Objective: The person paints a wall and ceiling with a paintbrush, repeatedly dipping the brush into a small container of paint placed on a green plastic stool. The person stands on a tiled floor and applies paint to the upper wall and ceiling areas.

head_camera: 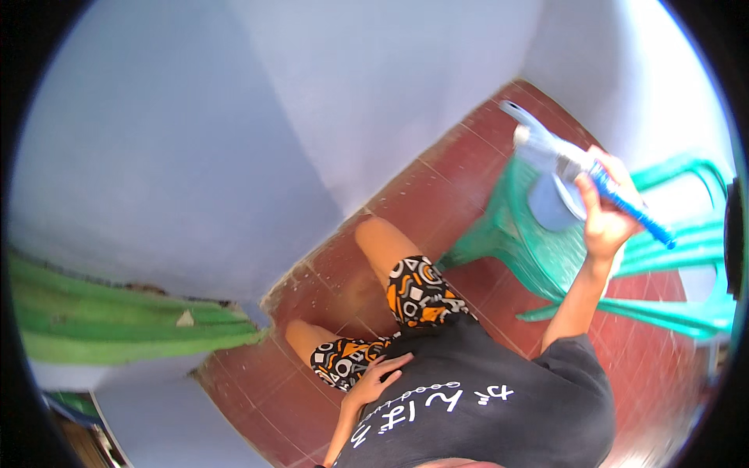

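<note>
My right hand grips the blue handle of a paintbrush at the right. Its bristle end is blurred and points towards the upper left, over a green plastic chair. Behind the brush, on the chair's seat, stands a small light-blue container; its contents are hidden. My left hand lies on the front of my dark T-shirt, near the patterned shorts, with its fingers apart and holding nothing.
A pale blue wall rises ahead and meets another wall at a corner above the chair. Red floor tiles with light specks run along its foot. A green surface lies at the left. The chair's back and legs spread at the right.
</note>
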A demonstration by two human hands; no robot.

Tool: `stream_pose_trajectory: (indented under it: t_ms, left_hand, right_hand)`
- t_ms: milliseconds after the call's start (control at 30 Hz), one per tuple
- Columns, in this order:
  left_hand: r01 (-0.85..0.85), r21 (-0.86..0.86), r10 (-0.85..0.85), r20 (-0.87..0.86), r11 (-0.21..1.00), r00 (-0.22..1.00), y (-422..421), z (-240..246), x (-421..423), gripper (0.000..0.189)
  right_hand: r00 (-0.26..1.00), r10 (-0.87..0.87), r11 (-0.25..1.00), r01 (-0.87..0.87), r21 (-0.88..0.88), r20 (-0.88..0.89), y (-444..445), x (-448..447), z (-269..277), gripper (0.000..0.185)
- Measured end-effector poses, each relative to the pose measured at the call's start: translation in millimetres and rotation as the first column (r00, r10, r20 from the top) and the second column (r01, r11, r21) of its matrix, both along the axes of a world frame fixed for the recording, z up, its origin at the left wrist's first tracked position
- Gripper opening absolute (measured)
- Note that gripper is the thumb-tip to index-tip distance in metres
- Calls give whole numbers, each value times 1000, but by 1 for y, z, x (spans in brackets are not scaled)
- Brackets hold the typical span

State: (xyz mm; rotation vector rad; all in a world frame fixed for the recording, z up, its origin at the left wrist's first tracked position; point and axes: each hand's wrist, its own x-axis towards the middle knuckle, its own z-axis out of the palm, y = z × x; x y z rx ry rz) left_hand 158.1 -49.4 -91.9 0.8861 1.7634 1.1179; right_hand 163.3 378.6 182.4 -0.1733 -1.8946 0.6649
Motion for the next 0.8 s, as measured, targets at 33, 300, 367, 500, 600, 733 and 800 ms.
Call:
stream_pose_trajectory:
  t_ms: [33,300,367,500,600,733,800]
  left_hand:
    - [-15,-51,17,31,999,999,-15,-26,4,49]
    - [-311,-467,-32,-593,828,804,-74,-63,-48,70]
    - [-423,-463,54,-622,779,781,-92,-56,-73,72]
    - [-484,-430,170,-589,762,790,-106,-41,-108,72]
    - [-481,-456,175,-563,749,807,-103,-27,-115,73]
    - [-443,-455,135,-563,773,815,-103,-28,-117,73]
    - [-431,-402,168,-544,808,822,-107,-39,-117,74]
  right_hand:
    - [990,-45,999,47,13,-136,9,9,5,31]
    - [770,-621,783,619,66,145,55,55,31,29]
    - [825,-504,845,532,-49,256,56,47,20,27]
    - [802,-419,859,502,-101,425,46,34,8,27]
    - [783,-457,860,511,-16,422,54,24,-12,27]
    - [724,-432,824,560,-91,537,53,12,-13,31]
    - [705,-433,820,567,-78,562,58,10,-18,32]
